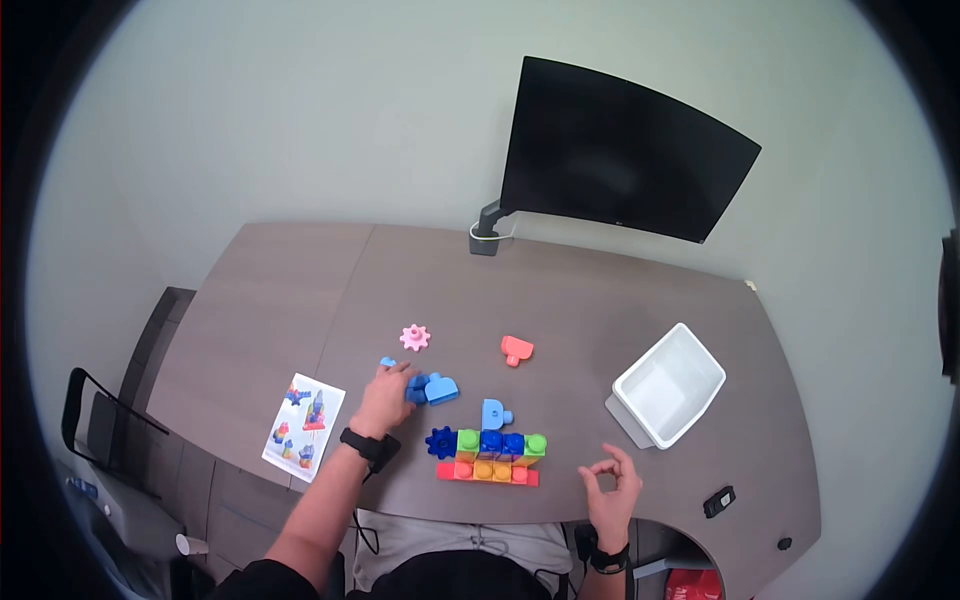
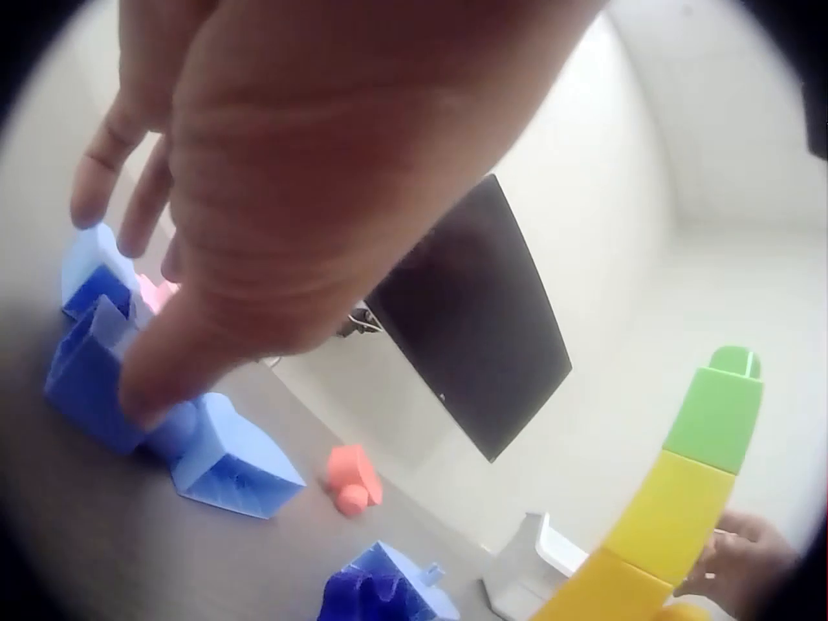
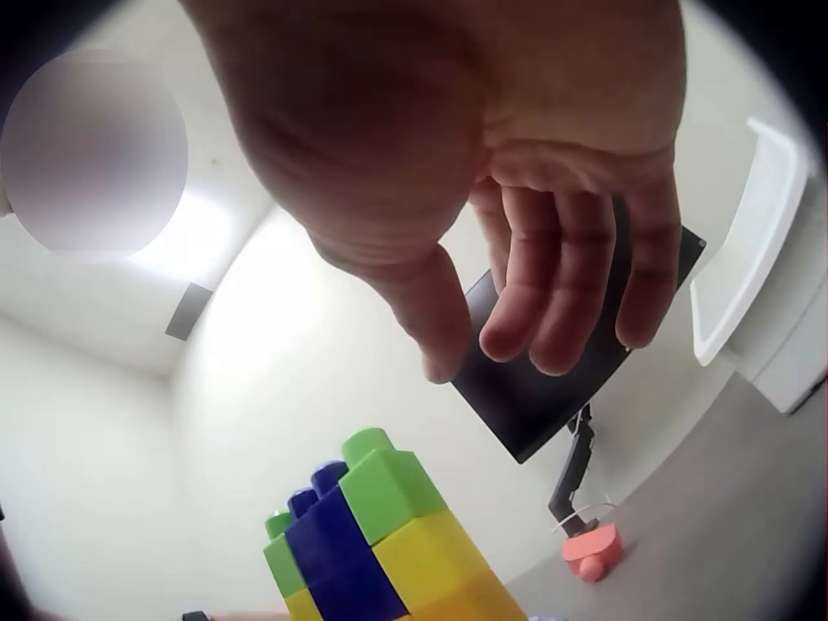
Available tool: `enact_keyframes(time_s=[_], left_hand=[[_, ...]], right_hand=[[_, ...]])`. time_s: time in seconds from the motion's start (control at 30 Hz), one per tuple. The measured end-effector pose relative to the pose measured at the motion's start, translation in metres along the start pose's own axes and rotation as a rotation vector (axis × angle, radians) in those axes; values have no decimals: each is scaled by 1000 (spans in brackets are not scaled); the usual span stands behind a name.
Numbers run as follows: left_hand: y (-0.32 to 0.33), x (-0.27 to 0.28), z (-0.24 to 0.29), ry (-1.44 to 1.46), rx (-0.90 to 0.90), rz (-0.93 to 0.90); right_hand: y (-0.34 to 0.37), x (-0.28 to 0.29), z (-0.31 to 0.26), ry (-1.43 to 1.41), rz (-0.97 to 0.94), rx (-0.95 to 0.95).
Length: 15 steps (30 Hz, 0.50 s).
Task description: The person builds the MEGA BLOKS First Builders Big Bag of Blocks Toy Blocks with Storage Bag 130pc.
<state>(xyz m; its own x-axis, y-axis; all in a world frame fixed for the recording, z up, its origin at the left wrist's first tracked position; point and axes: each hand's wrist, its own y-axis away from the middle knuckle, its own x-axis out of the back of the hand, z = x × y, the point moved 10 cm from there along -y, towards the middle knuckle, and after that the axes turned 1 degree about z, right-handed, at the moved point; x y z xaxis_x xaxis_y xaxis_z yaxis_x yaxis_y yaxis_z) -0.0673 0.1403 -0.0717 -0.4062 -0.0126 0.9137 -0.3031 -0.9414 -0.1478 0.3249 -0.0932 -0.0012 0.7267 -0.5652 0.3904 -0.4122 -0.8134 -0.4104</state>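
My left hand (image 1: 385, 400) reaches over the blue blocks left of the built block wall. In the left wrist view its thumb (image 2: 175, 362) touches a blue block (image 2: 93, 375), and the fingers spread loosely above a light blue piece (image 2: 97, 268). A light blue rounded block (image 1: 441, 389) lies just right of that hand. The wall has green, dark blue, yellow, orange and red blocks, with a green block (image 1: 535, 445) at its upper right and a dark blue gear (image 1: 441, 443) at its left. My right hand (image 1: 612, 490) hovers empty right of the wall, fingers loosely bent.
A pink gear (image 1: 415, 337) and a coral block (image 1: 517, 349) lie farther back. Behind the wall is a light blue block (image 1: 495, 414). A picture sheet (image 1: 304, 427) lies at left, a white bin (image 1: 668, 388) and a small black device (image 1: 719, 501) at right. A monitor (image 1: 630, 150) stands behind.
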Motion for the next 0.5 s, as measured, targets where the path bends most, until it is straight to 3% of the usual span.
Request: enact_keyframes(time_s=[0.3,0.4,0.47,0.5], left_hand=[[-10,16,0,-28,34,-18],[0,39,-3,121,28,122],[5,61,10,429,48,102],[9,74,21,582,56,87]], right_hand=[[-19,-3,-2,11,45,15],[-28,-1,-20,-47,79,-66],[-30,-4,-40,-128,73,-165],[-31,-10,-58,-122,6,-120]])
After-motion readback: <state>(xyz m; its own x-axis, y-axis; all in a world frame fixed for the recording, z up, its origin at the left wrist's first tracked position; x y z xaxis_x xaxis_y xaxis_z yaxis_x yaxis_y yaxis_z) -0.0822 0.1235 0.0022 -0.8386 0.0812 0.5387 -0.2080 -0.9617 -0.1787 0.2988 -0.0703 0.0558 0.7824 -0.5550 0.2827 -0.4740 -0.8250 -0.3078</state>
